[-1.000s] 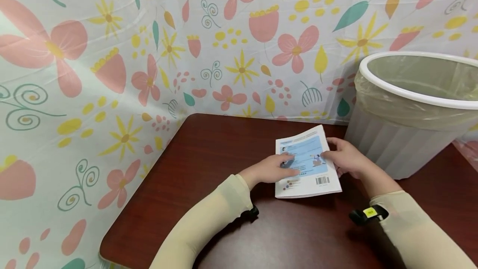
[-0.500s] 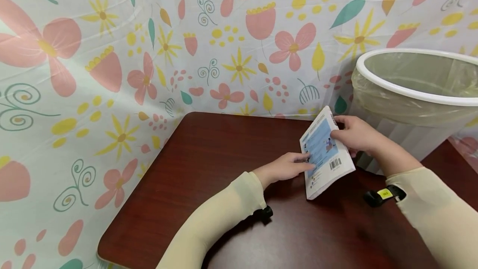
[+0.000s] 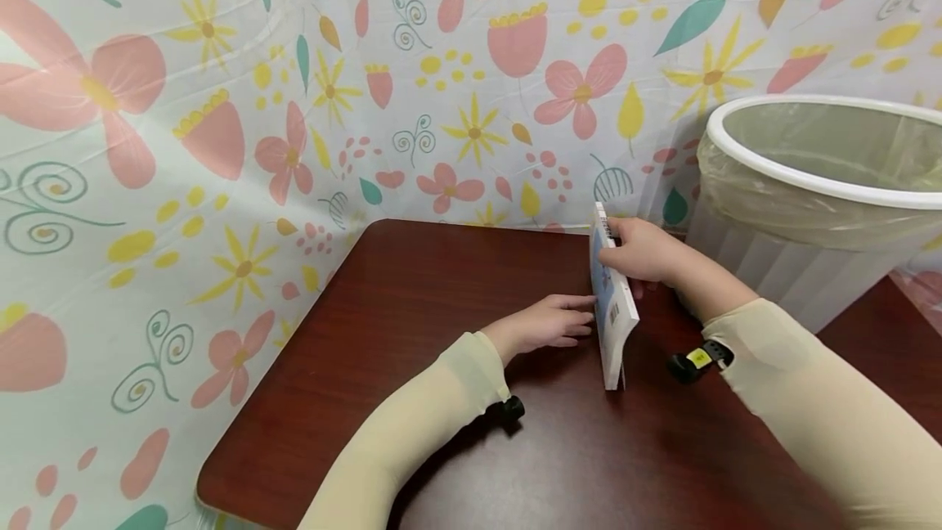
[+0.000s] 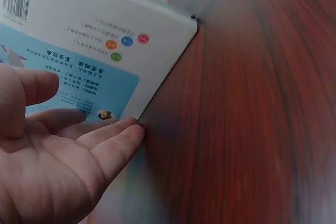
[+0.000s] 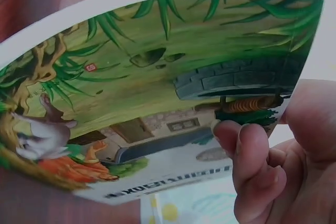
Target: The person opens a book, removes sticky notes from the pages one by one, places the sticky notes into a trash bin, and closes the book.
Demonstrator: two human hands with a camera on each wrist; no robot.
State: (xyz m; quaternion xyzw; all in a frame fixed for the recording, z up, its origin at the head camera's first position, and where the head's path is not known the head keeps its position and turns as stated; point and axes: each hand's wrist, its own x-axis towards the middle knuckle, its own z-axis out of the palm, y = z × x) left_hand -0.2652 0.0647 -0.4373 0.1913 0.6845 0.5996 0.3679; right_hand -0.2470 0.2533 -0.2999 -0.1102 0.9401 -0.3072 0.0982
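Observation:
A thin paperback book (image 3: 612,325) stands nearly upright on the table, its edge facing the head camera. My right hand (image 3: 649,250) grips its far right side, thumb on the back cover and fingers on the front. The right wrist view shows those fingers (image 5: 249,156) against a painted front cover (image 5: 152,82) with green leaves, a house and figures. My left hand (image 3: 546,323) has its fingers extended beside the back cover. In the left wrist view, these fingertips (image 4: 135,129) lie right at the edge of the white and blue back cover (image 4: 152,40), which carries a barcode.
The dark red wooden table (image 3: 456,285) extends to the left and front. A white bin (image 3: 780,268) with a clear liner stands at the right, close behind my right hand. A flower-patterned curtain (image 3: 471,88) hangs along the back and left side.
The book has turned from showing its back cover to standing nearly edge-on, after shifting right and partly back. My left hand no longer lies over the cover; my right hand keeps its grip.

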